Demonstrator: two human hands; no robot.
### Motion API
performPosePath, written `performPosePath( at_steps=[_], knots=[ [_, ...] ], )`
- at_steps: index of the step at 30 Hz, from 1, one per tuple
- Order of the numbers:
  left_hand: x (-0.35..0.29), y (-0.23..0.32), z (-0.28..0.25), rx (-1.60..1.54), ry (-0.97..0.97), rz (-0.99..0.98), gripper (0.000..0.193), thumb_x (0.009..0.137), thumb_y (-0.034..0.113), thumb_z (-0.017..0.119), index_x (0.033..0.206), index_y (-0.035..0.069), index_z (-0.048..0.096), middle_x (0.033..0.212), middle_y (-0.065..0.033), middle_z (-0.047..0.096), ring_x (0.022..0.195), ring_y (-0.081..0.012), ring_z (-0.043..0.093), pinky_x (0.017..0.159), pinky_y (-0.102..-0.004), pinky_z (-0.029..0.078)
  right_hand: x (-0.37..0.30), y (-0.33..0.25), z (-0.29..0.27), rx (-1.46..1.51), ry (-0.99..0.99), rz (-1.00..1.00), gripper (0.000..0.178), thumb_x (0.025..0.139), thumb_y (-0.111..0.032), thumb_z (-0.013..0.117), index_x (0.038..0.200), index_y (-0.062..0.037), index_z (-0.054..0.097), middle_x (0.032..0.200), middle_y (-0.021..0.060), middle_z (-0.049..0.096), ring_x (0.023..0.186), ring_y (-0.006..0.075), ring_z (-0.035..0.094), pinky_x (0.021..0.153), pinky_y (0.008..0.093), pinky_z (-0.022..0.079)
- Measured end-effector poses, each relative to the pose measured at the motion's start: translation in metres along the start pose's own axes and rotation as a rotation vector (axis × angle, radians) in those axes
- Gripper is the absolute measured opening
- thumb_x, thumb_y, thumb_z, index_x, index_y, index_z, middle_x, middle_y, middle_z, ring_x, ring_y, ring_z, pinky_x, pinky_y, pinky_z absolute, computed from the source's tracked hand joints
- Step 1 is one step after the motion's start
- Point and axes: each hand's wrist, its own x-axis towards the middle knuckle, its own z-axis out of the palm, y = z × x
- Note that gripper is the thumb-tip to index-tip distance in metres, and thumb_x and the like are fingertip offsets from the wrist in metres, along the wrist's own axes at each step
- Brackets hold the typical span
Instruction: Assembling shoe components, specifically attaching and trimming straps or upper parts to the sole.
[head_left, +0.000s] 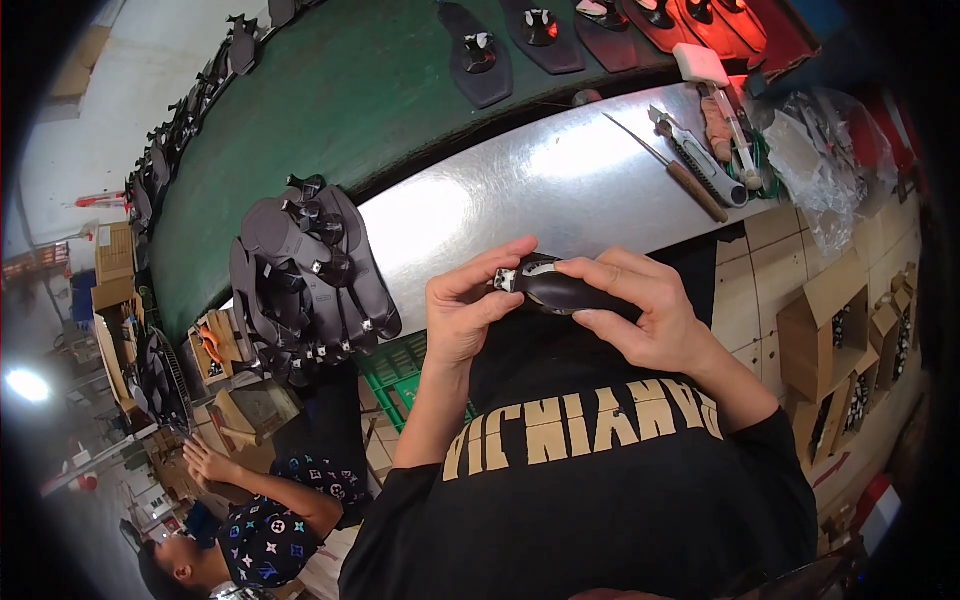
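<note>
A black sandal (572, 291) is held up in front of my chest, over the near edge of the metal bench. The fingers and thumb of my left hand (468, 305) pinch its left end, beside a small shiny piece. My right hand (645, 305) grips the other end, with fingers on top and the thumb below. A pale patch shows on the upper side between the hands. Left of my hands lies a heap of dark sandals (300, 270) with glossy straps, stacked over one another.
The metal bench top (520, 190) carries an awl (690, 190), a utility knife (700, 165) and a white block (701, 63) at the right. Beyond it runs a green conveyor belt (330, 100) with sandals along it. A co-worker (270, 535) is at lower left; cardboard boxes (815, 335) stand right.
</note>
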Motion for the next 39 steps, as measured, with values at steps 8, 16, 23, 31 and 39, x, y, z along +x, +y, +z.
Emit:
performPosePath(
  at_steps=[8, 16, 23, 31, 39],
  knots=[
    [0.001, 0.000, -0.009, 0.120, -0.128, 0.068, 0.039, 0.072, -0.014, 0.068, 0.110, -0.004, 0.069, 0.125, -0.0286, 0.059, 0.115, -0.0322, 0.060, 0.093, -0.0370, 0.053, 0.004, -0.007, -0.007, -0.127, -0.043, -0.060, 0.044, 0.076, -0.007, 0.072, 0.119, -0.0036, 0.063, 0.082, 0.0096, 0.059, 0.072, 0.0248, 0.060, 0.063, 0.0337, 0.048],
    [0.001, 0.003, -0.009, 0.185, -0.190, 0.043, 0.043, 0.070, -0.018, 0.061, 0.110, -0.004, 0.069, 0.127, -0.0285, 0.058, 0.115, -0.0308, 0.060, 0.093, -0.0343, 0.052, 0.001, -0.005, -0.002, -0.192, -0.049, -0.093, 0.042, 0.076, -0.010, 0.072, 0.116, -0.0022, 0.063, 0.085, 0.0108, 0.060, 0.077, 0.0282, 0.062, 0.069, 0.0365, 0.050],
    [0.002, 0.001, -0.013, 0.194, -0.260, -0.009, 0.042, 0.072, -0.017, 0.061, 0.112, -0.003, 0.069, 0.132, -0.0265, 0.055, 0.120, -0.0287, 0.058, 0.098, -0.0324, 0.047, 0.000, -0.001, 0.004, -0.232, -0.072, -0.076, 0.044, 0.075, -0.009, 0.073, 0.117, -0.0007, 0.063, 0.087, 0.0129, 0.062, 0.078, 0.0293, 0.063, 0.069, 0.0363, 0.051],
    [-0.001, 0.001, -0.005, 0.119, -0.096, -0.333, 0.044, 0.085, -0.009, 0.049, 0.126, 0.001, 0.061, 0.136, -0.0171, 0.055, 0.116, -0.0225, 0.060, 0.085, -0.0293, 0.056, -0.005, 0.025, 0.013, 0.118, -0.094, 0.223, 0.044, 0.078, -0.002, 0.068, 0.121, -0.0013, 0.061, 0.095, 0.0130, 0.065, 0.085, 0.0230, 0.065, 0.076, 0.0305, 0.050],
    [-0.005, -0.003, 0.007, 0.182, 0.029, -0.366, 0.045, 0.087, -0.008, 0.046, 0.130, 0.000, 0.057, 0.134, -0.0139, 0.057, 0.109, -0.0183, 0.062, 0.078, -0.0272, 0.059, -0.004, 0.027, 0.015, 0.000, -0.137, 0.242, 0.024, 0.077, -0.005, 0.071, 0.101, -0.0048, 0.069, 0.086, 0.0103, 0.065, 0.079, 0.0221, 0.064, 0.073, 0.0304, 0.049]
  ],
)
